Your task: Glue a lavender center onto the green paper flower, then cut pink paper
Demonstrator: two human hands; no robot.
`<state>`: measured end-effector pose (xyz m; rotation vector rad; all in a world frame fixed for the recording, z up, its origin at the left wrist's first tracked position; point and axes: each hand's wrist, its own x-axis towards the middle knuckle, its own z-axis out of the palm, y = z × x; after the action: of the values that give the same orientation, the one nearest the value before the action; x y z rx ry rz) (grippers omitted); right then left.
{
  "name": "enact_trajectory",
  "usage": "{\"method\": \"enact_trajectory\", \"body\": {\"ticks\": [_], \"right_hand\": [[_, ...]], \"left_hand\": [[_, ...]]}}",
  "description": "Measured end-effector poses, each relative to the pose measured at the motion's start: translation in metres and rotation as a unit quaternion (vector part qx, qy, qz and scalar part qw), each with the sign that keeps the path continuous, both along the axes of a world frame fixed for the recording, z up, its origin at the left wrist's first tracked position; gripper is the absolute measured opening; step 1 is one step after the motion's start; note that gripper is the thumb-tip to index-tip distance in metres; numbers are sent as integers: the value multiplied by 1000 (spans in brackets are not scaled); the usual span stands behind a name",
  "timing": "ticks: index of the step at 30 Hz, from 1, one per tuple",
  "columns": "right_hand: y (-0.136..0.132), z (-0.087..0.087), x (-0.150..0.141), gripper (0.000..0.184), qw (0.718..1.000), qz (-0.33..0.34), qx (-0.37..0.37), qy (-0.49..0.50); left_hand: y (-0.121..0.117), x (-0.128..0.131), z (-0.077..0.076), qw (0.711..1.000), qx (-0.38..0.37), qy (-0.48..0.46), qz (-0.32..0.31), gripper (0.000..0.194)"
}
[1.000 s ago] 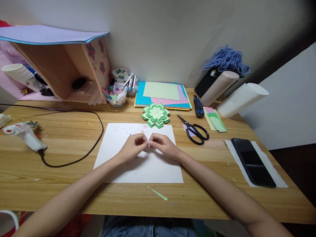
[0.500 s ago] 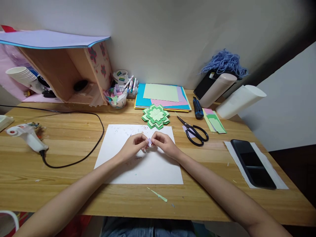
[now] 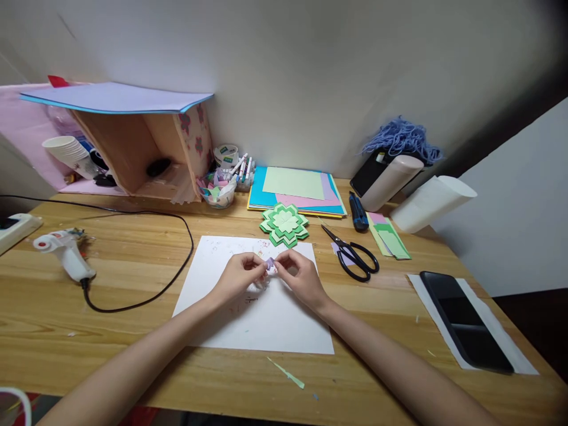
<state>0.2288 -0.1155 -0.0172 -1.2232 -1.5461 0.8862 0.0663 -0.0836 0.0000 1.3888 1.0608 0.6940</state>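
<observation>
A small piece of purple paper (image 3: 270, 263) is pinched between both hands, over a white sheet (image 3: 252, 331) lying on the wooden table. My left hand (image 3: 243, 273) grips its left side between thumb and fingertips. On its right side, my right hand (image 3: 300, 277) closes thumb and index finger the same way. Fingers partly cover the paper, so its full shape is hidden. Just beyond the hands lies a layered green paper flower (image 3: 284, 224), near the sheet's far edge. Black-handled scissors (image 3: 352, 254) rest right of my right hand, over a purple scrap.
A white glue gun (image 3: 66, 254) with a looping black cord lies at left. Behind are an open cardboard box (image 3: 133, 142), a tub of scraps (image 3: 218, 192) and stacked coloured paper (image 3: 295, 183). At right are a blue cutter (image 3: 357, 213), green slips (image 3: 391, 238) and a phone (image 3: 464, 319).
The purple paper shows more between my fingertips as the hands part slightly. The whole scene sits lower in view because the head camera has tilted up. Both hands keep their pinch.
</observation>
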Motion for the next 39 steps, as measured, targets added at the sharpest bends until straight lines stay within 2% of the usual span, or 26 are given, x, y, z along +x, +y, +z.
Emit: {"method": "enact_trajectory", "body": {"ticks": [3,5,7,10,12,14,16,18,20,22,25,28,31,35,37,39], "right_hand": [[4,3,-6,15,999,-1,-23,30],[11,5,-14,19,997,4,-40,64],[20,9,-27,22,995,18,-43,89],[35,18,-56,26,993,62,-38,95],[45,25,-85,26,991,101,-44,74],[53,31,-123,22,986,152,-50,34],[60,34,-168,22,978,204,-43,-14],[65,34,-217,33,971,233,-17,-57],[69,33,-267,43,969,231,13,-88],[71,29,-312,49,968,222,34,-113],[73,24,-362,50,969,182,4,-165],[76,18,-382,30,969,175,-19,-175],[82,16,-371,18,968,190,-15,-161],[91,16,-324,22,972,203,-19,-118],[92,15,-296,27,973,228,-37,-21],[91,11,-273,28,972,231,-25,25]], "left_hand": [[4,-4,6,999,2,24,25,27],[7,-16,16,998,22,38,50,27],[7,-38,32,991,76,53,96,26],[-3,-88,59,965,149,80,202,23],[-16,-129,77,934,190,99,286,22],[-31,-170,93,891,222,102,383,20],[-42,-208,105,833,256,103,479,20],[-49,-244,109,770,289,106,559,20],[-51,-276,103,719,302,125,613,20],[-48,-303,89,698,287,141,640,21],[-38,-328,59,715,209,124,656,23],[-26,-336,32,732,171,84,654,20],[-16,-333,16,740,153,35,654,21],[-5,-322,8,760,140,-6,635,27],[0,-313,6,776,131,-13,617,30],[3,-303,4,791,122,-12,600,32]]}}
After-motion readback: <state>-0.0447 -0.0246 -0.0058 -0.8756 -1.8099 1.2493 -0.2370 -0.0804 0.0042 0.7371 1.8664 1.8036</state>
